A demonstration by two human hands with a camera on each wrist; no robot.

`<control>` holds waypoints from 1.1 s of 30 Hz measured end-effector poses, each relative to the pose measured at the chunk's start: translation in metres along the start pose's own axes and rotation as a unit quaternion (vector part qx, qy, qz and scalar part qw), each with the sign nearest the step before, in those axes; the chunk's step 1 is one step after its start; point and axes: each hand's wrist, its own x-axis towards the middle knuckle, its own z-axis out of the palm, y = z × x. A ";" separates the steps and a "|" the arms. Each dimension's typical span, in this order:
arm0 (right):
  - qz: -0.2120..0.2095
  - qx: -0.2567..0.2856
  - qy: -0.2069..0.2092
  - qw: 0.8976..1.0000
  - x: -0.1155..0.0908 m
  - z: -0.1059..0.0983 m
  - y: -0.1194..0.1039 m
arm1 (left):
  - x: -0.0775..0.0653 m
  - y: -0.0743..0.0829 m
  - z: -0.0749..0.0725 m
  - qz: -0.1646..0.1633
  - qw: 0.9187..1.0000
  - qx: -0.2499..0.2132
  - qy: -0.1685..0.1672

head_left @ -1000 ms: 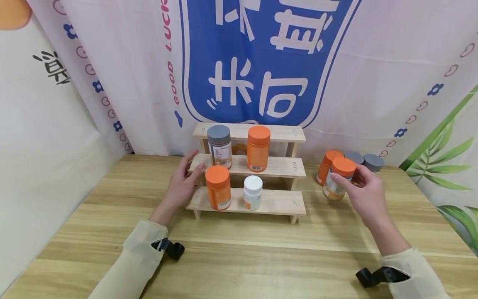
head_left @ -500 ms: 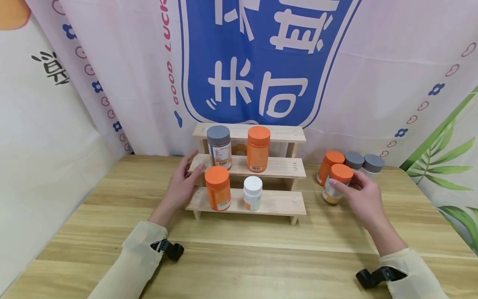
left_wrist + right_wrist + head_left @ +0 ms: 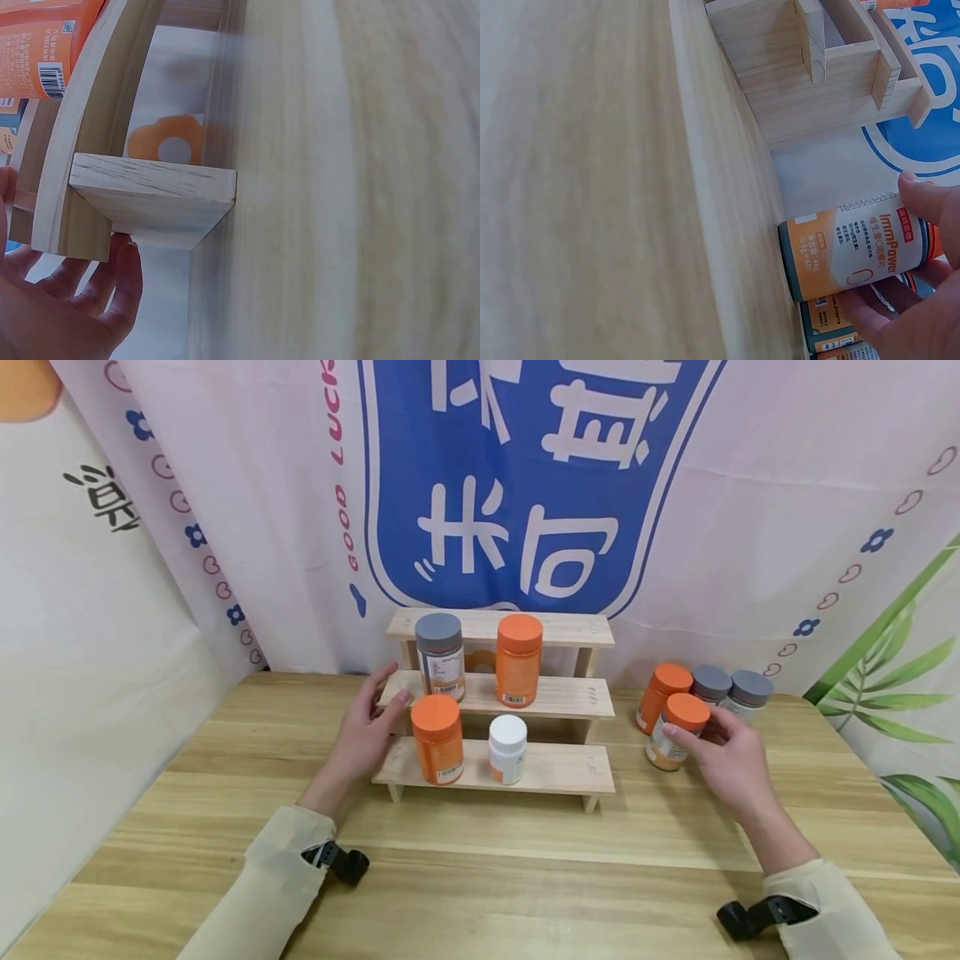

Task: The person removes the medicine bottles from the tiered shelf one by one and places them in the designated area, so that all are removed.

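Note:
My right hand (image 3: 731,764) holds a supplement bottle (image 3: 667,750) with an orange cap and an orange-and-white label, thumb in front and fingers behind. In the right wrist view the bottle (image 3: 847,251) appears upright, its base at the tabletop. My left hand (image 3: 363,735) grips the left end of a three-tier wooden display stand (image 3: 555,768), thumb at the middle tier. A grey-capped bottle (image 3: 442,668) and an orange bottle (image 3: 517,672) stand on the middle tier. On the lowest tier are another orange bottle (image 3: 438,752) and a small white bottle (image 3: 507,760).
Right behind the held bottle stand an orange bottle (image 3: 660,697) and two grey-capped bottles, one grey cap (image 3: 750,687) at the far right. The wooden table (image 3: 510,877) stretches in front of the stand. A printed curtain (image 3: 300,527) hangs close behind.
My right hand has brought the held bottle slightly left and toward me, away from the grey-capped bottles; over the last half second it barely moves. My left hand stays at the stand.

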 end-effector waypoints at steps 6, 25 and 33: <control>0.005 -0.011 -0.005 1.000 0.000 0.000 0.000 | -0.001 0.001 0.000 0.002 1.000 0.001 0.000; 0.023 -0.007 0.002 1.000 0.001 0.001 -0.004 | -0.001 0.000 -0.002 0.003 1.000 -0.001 0.001; 0.019 -0.004 0.002 1.000 0.000 0.002 -0.004 | 0.000 -0.001 -0.001 0.011 1.000 0.000 0.001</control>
